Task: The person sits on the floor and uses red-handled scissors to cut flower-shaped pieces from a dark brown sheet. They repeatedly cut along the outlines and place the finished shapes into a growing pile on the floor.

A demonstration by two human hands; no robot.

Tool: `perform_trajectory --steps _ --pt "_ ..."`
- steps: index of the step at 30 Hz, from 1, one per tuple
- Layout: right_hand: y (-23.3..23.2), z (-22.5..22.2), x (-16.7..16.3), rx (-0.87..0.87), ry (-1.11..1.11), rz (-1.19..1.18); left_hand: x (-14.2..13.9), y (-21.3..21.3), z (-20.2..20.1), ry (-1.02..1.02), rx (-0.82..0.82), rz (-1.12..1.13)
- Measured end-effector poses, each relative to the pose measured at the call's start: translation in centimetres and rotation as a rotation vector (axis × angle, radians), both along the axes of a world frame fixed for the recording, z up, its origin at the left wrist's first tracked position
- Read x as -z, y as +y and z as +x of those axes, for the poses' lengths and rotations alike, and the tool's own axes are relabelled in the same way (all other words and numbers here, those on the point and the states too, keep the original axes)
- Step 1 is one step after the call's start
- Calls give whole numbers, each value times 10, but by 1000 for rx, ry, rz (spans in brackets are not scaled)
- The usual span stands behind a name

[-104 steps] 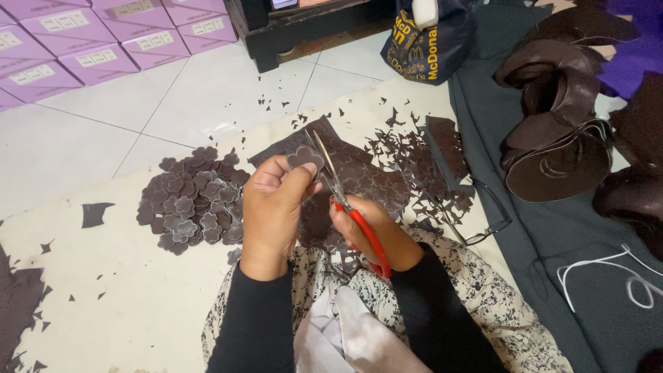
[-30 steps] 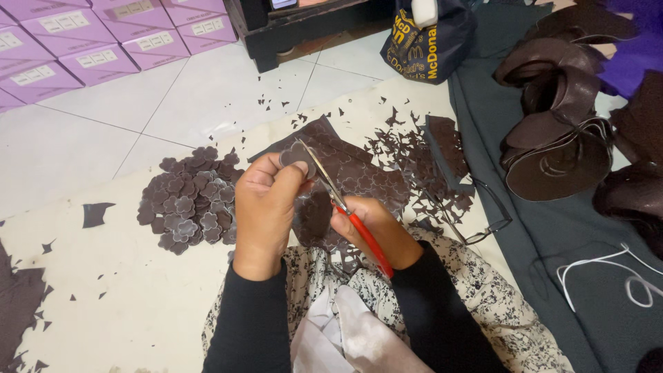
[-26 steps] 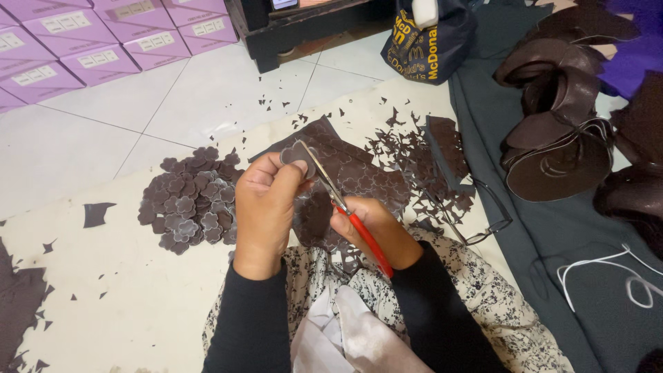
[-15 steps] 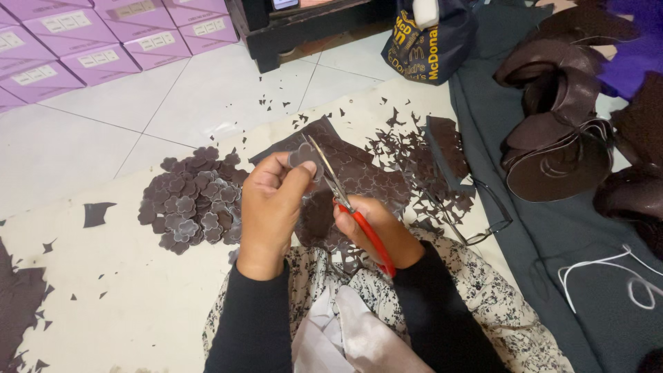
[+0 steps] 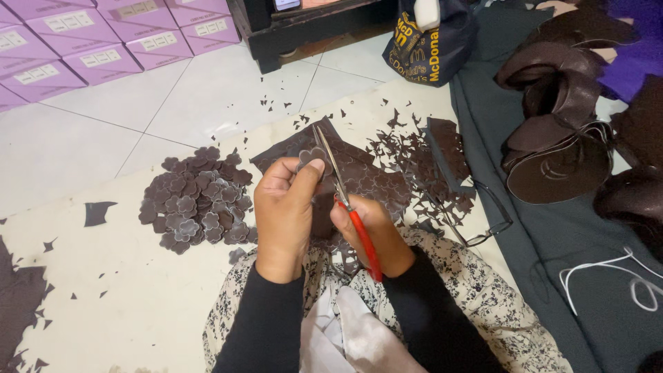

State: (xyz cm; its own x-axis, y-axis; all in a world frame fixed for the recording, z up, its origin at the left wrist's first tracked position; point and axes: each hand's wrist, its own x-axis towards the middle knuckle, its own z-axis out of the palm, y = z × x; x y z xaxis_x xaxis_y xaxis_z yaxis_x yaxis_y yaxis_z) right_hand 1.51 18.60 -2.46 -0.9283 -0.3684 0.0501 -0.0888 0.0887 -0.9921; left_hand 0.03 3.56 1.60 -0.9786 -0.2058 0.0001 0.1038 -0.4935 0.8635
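On the floor mat (image 5: 124,304), beside a heap of cut flowers (image 5: 197,200), the left hand (image 5: 283,211) has its fingers pinched on a brown flower piece (image 5: 311,155); the right hand (image 5: 373,231), fingers closed on red scissors (image 5: 349,207), is trimming its edge, which seems to call for turning the piece.

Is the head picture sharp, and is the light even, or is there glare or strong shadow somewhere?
Head view: mostly sharp; the left hand, right hand and scissors show clear edges, little blur. Light is soft and even, with faint shadows under the flower pile. Mild sheen on the floor tiles; no harsh glare. The dark shoe parts at right lose detail.
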Motion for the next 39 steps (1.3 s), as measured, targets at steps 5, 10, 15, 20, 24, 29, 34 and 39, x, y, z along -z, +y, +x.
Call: perform_trajectory --steps 5,10,15,20,24,29,34,39 --pt "-2 1 2 69 84 73 -1 2 0 -3 -25 -17" --pt "-2 1 2 77 85 103 -2 -2 0 -28 -20 -18" --pt "0 -1 -1 36 94 134 -3 -5 -3 26 -12 -45" --pt "5 -1 -4 -63 47 36 -5 -11 -1 28 14 -116" --pt "4 -1 0 -64 -25 -10 -6 -11 0 -12 -1 -120" --pt "7 -3 5 -64 -4 33 -6 -12 0 -23 -11 -143" --pt "9 -5 6 -65 39 131 -5 -18 -3 -17 -7 -178" --pt "19 -6 -6 -141 -127 76 -8 -32 -1 -26 78 -266"
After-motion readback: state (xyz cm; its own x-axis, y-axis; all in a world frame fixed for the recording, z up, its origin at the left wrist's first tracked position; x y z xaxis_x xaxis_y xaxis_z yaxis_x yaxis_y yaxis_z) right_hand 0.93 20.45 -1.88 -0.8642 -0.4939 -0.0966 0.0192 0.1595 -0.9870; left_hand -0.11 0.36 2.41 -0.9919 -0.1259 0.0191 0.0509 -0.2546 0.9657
